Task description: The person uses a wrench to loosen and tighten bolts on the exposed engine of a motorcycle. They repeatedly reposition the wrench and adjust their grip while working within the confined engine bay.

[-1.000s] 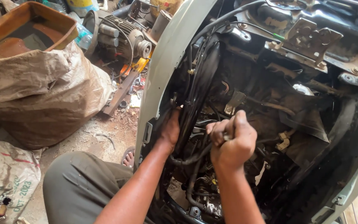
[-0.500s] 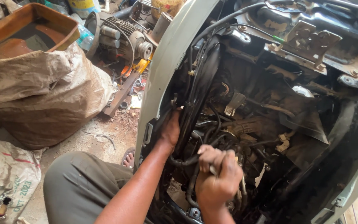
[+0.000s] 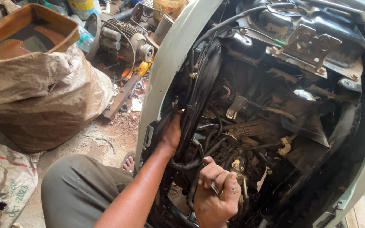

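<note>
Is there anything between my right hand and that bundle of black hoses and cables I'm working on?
Nothing visible does. The right hand is already closed on something thin among the black hoses and cables, too hidden to identify. The left hand reaches in behind the pale body panel, against the same bundle higher up.

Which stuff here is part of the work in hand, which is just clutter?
In hand:
left hand reaching behind the black cable bundle
right hand gripping a thin metal tool, pale body panel alongside

Lying about:
brown sack
wooden tray
old engine
printed sack
</note>
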